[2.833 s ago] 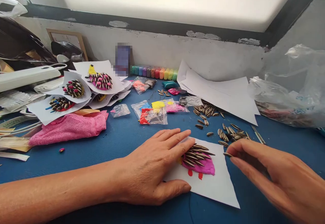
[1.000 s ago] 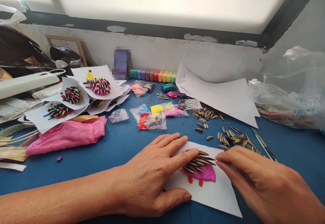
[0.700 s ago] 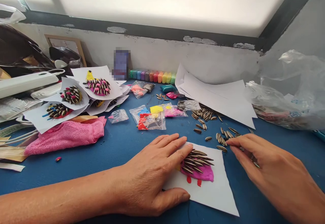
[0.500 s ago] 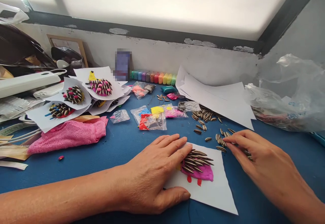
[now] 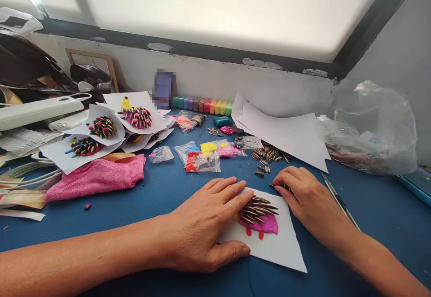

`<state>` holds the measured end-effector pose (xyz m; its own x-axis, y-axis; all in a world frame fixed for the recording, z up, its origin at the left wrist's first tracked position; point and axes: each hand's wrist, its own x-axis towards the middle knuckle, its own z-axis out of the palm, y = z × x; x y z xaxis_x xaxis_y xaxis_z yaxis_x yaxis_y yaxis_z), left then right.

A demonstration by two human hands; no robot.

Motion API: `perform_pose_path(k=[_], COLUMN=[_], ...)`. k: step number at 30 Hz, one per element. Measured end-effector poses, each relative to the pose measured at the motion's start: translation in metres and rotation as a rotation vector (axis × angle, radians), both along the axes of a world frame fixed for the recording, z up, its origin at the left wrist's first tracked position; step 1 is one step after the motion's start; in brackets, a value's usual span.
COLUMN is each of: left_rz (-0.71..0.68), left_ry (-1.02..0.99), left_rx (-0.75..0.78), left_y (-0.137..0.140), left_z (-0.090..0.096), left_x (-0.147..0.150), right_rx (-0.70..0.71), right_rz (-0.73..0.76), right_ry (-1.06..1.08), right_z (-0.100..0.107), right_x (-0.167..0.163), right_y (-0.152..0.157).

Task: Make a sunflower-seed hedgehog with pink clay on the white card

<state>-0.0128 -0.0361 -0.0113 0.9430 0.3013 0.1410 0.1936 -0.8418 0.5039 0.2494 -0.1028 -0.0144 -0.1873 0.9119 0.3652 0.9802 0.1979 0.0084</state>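
Note:
My left hand [image 5: 215,225] lies flat with its fingers stretched out, pressing on a white sheet of paper [image 5: 279,254]. On this sheet sits a purple clay shape [image 5: 267,225] with striped sunflower seeds [image 5: 257,209] stuck into it like spines. Two small red clay feet [image 5: 261,235] show under the purple body, and a bit of yellow clay peeks out beside my left fingers. Just right of the sheet's upper edge, my right hand [image 5: 303,196] pinches a sunflower seed [image 5: 271,185] between thumb and forefinger. Other seeds near its fingers are mostly hidden.
Loose sunflower seeds [image 5: 269,152] lie beyond my right hand, by stacked white papers [image 5: 283,131]. Small bags of coloured clay [image 5: 204,160] spread across the middle. Finished seed figures [image 5: 136,117] and a pink cloth [image 5: 97,180] lie left. A utility knife [image 5: 340,200] rests right.
My right hand has moved left from the small group of seeds toward the paper, with a seed in its pinch. My left hand stays on the sheet. The utility knife has come into sight.

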Motion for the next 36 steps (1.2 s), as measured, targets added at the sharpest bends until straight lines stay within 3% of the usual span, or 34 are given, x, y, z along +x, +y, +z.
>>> perform_pose_path(k=[13, 22, 36], left_rz=[-0.004, -0.009, -0.007], left_ry=[-0.009, 0.005, 0.022], left_rx=[-0.017, -0.027, -0.005], left_y=[-0.001, -0.001, -0.001], left_z=[-0.002, 0.001, 0.002], left_x=[-0.001, -0.001, 0.000], right_rx=[-0.038, -0.030, -0.077], right_rz=[-0.003, -0.038, -0.001], right_ry=[-0.005, 0.047, 0.023], right_z=[-0.001, 0.019, 0.003], right_x=[0.004, 0.005, 0.003], right_y=[0.004, -0.010, 0.001])
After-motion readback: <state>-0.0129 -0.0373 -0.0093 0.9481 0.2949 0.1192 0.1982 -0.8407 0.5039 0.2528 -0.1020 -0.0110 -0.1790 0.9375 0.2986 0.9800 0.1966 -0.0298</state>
